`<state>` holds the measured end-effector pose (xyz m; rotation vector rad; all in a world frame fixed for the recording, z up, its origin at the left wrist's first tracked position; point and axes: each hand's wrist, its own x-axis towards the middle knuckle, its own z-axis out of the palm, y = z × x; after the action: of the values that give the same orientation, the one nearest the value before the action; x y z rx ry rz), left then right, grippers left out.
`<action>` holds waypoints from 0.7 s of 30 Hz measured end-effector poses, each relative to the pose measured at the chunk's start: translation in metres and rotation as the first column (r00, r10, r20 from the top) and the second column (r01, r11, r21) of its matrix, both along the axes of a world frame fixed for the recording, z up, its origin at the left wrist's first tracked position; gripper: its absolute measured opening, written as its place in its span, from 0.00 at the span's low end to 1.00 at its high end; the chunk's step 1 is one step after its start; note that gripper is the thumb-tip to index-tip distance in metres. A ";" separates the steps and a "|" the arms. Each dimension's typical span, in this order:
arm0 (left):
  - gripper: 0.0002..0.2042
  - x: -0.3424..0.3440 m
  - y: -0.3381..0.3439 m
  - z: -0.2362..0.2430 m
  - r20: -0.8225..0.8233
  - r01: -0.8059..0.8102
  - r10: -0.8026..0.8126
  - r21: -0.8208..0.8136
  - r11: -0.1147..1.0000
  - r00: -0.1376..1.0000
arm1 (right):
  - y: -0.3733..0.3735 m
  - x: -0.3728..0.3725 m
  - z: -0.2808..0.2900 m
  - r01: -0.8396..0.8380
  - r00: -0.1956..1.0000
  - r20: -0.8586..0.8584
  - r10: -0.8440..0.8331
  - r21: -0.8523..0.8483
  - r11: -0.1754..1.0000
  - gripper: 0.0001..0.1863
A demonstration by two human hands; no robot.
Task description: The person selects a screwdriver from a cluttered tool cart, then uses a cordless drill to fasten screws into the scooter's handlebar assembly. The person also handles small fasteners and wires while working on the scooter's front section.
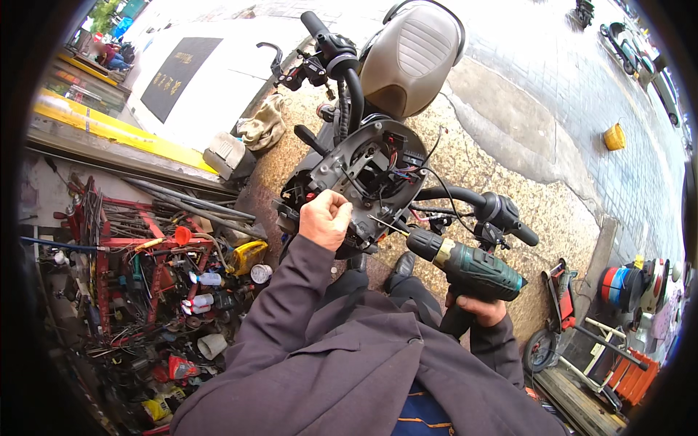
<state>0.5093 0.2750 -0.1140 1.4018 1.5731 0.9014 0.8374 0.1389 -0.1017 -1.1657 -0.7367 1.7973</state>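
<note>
A scooter stands in front of me with its front housing [367,182] opened up, wires and dark brackets showing inside. My right hand [483,309] is wrapped round the grip of a green and black cordless drill [476,269]. The drill's long thin bit points left toward the housing's lower edge; whether its tip touches anything I cannot tell. At that same edge, left of the bit, my left hand [326,219] is closed in a pinch with the fingertips bent inward. Anything between those fingers is hidden. Loose wires [413,172] hang out at the housing's right side.
Handlebars reach out left [347,94] and right [465,196], below the tan seat [414,58]. A red metal rack [149,251] amid tools, bottles and scrap fills the left. A yellow bucket [614,136] stands far right; a small red-and-black scooter [558,298] is nearer.
</note>
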 end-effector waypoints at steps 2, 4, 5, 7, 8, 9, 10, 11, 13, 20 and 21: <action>0.03 -0.007 -0.003 0.002 0.441 0.006 0.051 -0.127 0.992 0.896 | 0.001 -0.002 0.002 0.005 1.000 0.004 -0.005 0.002 1.000 0.30; 0.02 -0.019 -0.008 0.004 0.634 0.047 0.126 -0.249 0.967 0.763 | 0.001 -0.005 0.005 0.003 1.000 -0.007 -0.003 0.005 1.000 0.30; 0.02 -0.022 -0.010 0.004 0.716 0.063 0.150 -0.263 0.963 0.682 | 0.002 -0.007 0.007 0.001 1.000 0.013 -0.001 0.009 1.000 0.30; 0.03 -0.030 -0.012 0.003 0.822 0.107 0.210 -0.310 0.945 0.529 | 0.002 -0.011 0.009 -0.019 1.000 0.010 0.019 0.008 1.000 0.31; 0.03 -0.031 -0.012 0.002 0.847 0.119 0.195 -0.288 0.950 0.495 | 0.002 -0.014 0.010 -0.009 0.999 0.032 0.009 0.013 1.000 0.31; 0.03 -0.032 -0.012 0.001 0.858 0.120 0.207 -0.294 0.948 0.469 | 0.001 -0.017 0.011 -0.003 0.999 0.037 0.003 0.016 1.000 0.31; 0.03 -0.034 -0.013 0.000 0.873 0.128 0.223 -0.304 0.944 0.433 | 0.000 -0.021 0.013 -0.002 1.000 0.023 0.002 0.019 1.000 0.31; 0.03 -0.036 -0.012 0.000 0.876 0.150 0.210 -0.300 0.942 0.435 | -0.001 -0.025 0.014 0.012 0.999 0.045 -0.013 0.023 1.000 0.31; 0.04 -0.040 -0.012 -0.001 0.896 0.183 0.208 -0.297 0.937 0.392 | -0.004 -0.033 0.018 0.016 0.999 0.037 -0.017 0.028 0.999 0.32; 0.03 -0.059 -0.016 0.002 0.929 0.240 0.260 -0.324 0.915 0.263 | 0.001 -0.063 0.027 0.026 0.998 0.053 -0.031 0.094 0.995 0.32; 0.03 -0.063 -0.018 0.003 0.929 0.234 0.258 -0.322 0.917 0.266 | 0.003 -0.068 0.027 0.014 1.000 0.019 -0.015 0.096 0.995 0.31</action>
<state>0.4464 0.2566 -0.1114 0.2630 0.6599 1.0473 0.7698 0.1421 -0.0744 -1.1243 -0.8153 1.7214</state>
